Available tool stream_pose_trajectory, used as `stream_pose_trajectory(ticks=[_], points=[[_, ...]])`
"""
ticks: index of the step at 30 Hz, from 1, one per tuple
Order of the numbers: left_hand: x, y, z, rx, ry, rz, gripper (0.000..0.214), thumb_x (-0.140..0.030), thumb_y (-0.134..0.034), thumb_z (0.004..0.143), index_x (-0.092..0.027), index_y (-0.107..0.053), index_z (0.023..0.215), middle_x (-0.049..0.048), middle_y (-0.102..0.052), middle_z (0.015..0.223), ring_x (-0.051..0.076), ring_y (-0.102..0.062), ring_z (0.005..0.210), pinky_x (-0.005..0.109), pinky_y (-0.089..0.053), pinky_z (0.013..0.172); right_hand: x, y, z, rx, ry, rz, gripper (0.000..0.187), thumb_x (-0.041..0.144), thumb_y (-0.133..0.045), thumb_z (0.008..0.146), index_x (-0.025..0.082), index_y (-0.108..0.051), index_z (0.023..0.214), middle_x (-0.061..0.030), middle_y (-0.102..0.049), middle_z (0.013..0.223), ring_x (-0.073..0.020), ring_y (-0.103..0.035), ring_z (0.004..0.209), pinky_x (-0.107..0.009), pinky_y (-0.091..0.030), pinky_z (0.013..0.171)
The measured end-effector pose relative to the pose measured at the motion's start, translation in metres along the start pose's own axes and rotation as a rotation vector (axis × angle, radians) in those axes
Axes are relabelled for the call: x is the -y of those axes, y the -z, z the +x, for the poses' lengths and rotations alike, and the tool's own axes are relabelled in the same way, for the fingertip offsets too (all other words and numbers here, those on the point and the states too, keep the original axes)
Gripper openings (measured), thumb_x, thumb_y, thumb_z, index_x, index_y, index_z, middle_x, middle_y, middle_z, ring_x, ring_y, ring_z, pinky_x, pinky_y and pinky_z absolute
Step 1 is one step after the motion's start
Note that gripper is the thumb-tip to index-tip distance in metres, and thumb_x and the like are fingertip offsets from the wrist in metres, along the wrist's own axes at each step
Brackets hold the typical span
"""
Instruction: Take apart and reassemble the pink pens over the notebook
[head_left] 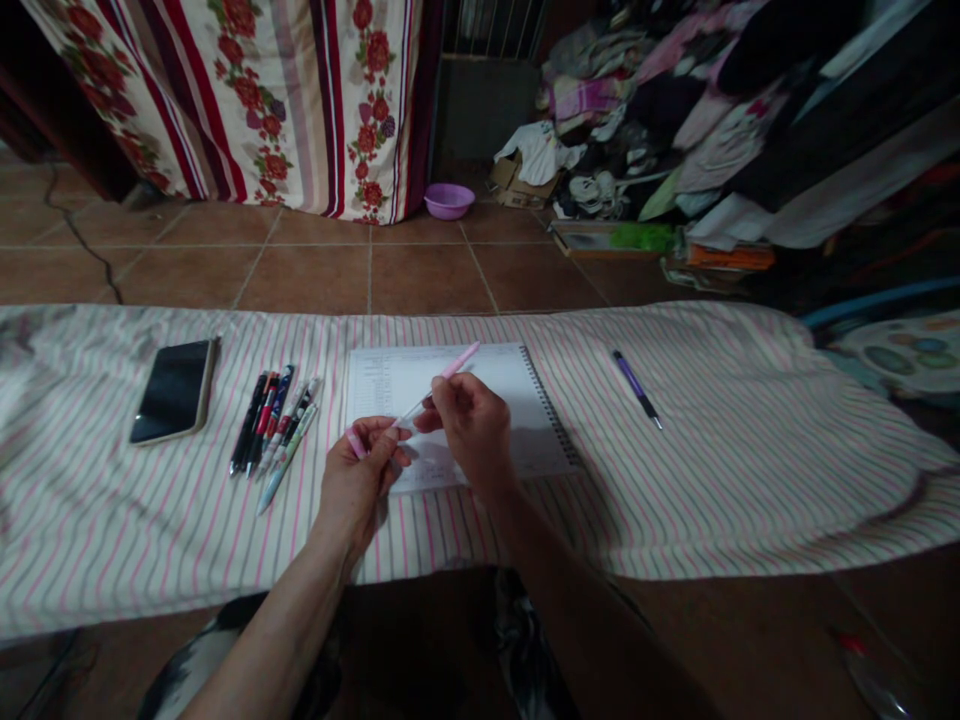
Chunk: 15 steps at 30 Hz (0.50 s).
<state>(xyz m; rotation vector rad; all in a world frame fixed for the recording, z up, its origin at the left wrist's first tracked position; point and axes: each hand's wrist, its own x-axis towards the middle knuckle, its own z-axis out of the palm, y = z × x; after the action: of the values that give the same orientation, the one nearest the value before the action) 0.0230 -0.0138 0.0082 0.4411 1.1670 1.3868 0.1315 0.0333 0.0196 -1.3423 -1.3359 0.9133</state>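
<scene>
Over a spiral notebook (536, 440) my two hands meet around a pink pen (461, 360). My right hand (476, 415) pinches its pink upper part, which points up and to the right. A thin, clear-looking section runs from there down to my left hand (367, 450), whose fingertips are closed on that lower end. A short pink piece (356, 442) also shows between the left fingers; whether it is separate from the pen, I cannot tell. Printed lines show on the notebook's page.
Several pens (274, 420) lie side by side left of the notebook, near a phone (174, 390). A purple pen (637, 388) lies to the right. The striped cloth (712, 480) has wrinkles. Beyond are a purple basin (449, 202) and piled clothes (592, 95).
</scene>
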Motion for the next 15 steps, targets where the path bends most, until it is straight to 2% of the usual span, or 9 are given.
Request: stream_pose_trajectory(ticks=[5,10,15], points=[[0.0007,0.0006,0.0000,0.003,-0.010,0.014,0.030,-0.026,-0.075,0.062,-0.013,-0.057,0.081,0.0005,-0.062,0.059,0.003,-0.045,0.037,0.013,-0.021,0.034,0.0038,0.0005,-0.0044,0.044,0.003,0.002,0.022,0.036,-0.051,0.081,0.019,-0.051,0.067,0.0016,-0.065,0.052,-0.0127,-0.066,0.047,-0.017,-0.049,0.049],[0.0017,0.0019,0.0007,0.018,-0.013,0.012,0.028,-0.025,-0.075,0.063,-0.013,-0.057,0.081,0.0025,-0.064,0.064,0.005,-0.050,0.042,0.013,-0.025,0.036,0.0023,0.0017,-0.0049,0.064,-0.008,0.073,0.022,0.036,-0.051,0.081,0.019,-0.052,0.069,0.0022,-0.064,0.053,-0.0124,-0.066,0.048,-0.018,-0.050,0.050],[0.0023,0.0017,0.0017,0.053,-0.027,0.033,0.024,-0.025,-0.071,0.068,-0.012,-0.057,0.083,0.0027,-0.065,0.066,0.002,-0.043,0.037,0.013,-0.021,0.034,-0.0054,0.0020,-0.0014,0.148,-0.079,0.268,0.018,0.036,-0.055,0.078,0.018,-0.054,0.075,0.0030,-0.064,0.057,-0.0118,-0.064,0.049,-0.018,-0.049,0.044]])
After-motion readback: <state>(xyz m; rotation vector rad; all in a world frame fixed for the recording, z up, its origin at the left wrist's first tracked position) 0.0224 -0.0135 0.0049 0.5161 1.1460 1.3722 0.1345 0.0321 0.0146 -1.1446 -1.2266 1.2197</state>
